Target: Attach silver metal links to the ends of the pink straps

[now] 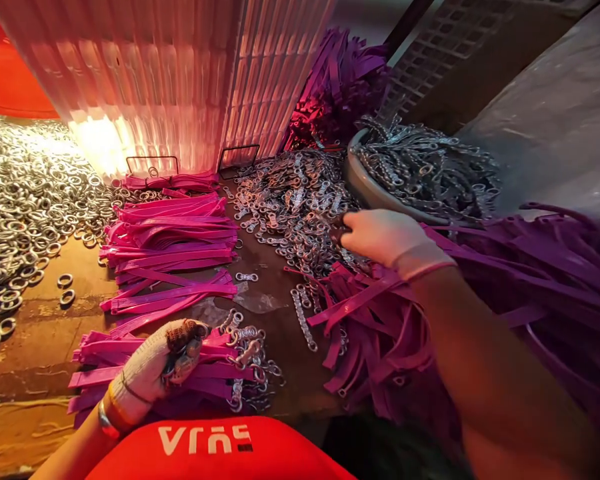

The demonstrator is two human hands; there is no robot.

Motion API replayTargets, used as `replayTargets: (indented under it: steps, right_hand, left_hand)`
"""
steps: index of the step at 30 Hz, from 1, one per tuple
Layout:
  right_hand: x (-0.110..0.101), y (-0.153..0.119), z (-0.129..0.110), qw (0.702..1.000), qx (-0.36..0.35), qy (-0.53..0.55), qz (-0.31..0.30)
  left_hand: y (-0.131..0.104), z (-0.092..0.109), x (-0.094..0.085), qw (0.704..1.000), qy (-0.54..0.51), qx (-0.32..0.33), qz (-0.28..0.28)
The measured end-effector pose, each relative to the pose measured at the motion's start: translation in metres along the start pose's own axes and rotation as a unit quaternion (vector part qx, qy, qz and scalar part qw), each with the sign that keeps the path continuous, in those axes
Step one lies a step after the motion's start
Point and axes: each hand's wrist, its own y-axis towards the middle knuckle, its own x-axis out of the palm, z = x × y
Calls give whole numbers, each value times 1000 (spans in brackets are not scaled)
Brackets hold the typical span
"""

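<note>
My left hand [167,360], in a pale glove with dark, worn fingers, is closed over a bundle of magenta strips [105,363]. What it grips is hidden. Metal links [240,360] cluster at the right ends of these strips. At the right edge of a heap of small metal link pieces [300,200], my gloved right hand [385,240] has its fingers drawn together, with the tips against the heap. Whether a piece is between them cannot be made out. Loose purple strips [380,320] lie below my right wrist.
More magenta strips [175,233] are stacked beyond my left hand. Metal rings [30,200] spread across the left of the table. A bowl [363,177] of metal chain pieces stands behind my right hand. Translucent corrugated panels [180,80] rise at the back.
</note>
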Motion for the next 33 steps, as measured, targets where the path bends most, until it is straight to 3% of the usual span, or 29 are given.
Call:
replayTargets:
  steps: [3,8,11,14,18,21,25,29,33]
  right_hand:
    - [9,-10,-12,994,4,-59,-90]
    - [50,-10,-101,971,-156,-11,-179]
    - [71,-25,-140,959,-196,23,-205]
    - [86,-41,-150,961,-176,54,-206]
    - [99,-60,-144,972,-131,83,-174]
    - [94,-84,-142,967,-106,213,-96]
    - [69,-128,-148,880,-121,458,-31]
    - [44,-161,-170,839,-129,526,-48]
    - [43,-176,-192,822,-144,551,-22]
  left_hand:
    - [2,-2,-2,1000,15,2,-11]
    - [1,0,3,1000,25,-7,3]
    - [0,2,9,1000,27,7,4]
    - [0,1,10,999,52,6,-1]
    - [-1,-4,6,995,96,32,-7]
    - [-2,-7,4,995,91,34,-15]
    - [-9,-7,10,995,65,69,-24]
    - [-19,-10,24,993,45,108,-26]
    - [-26,-24,36,992,10,124,-31]
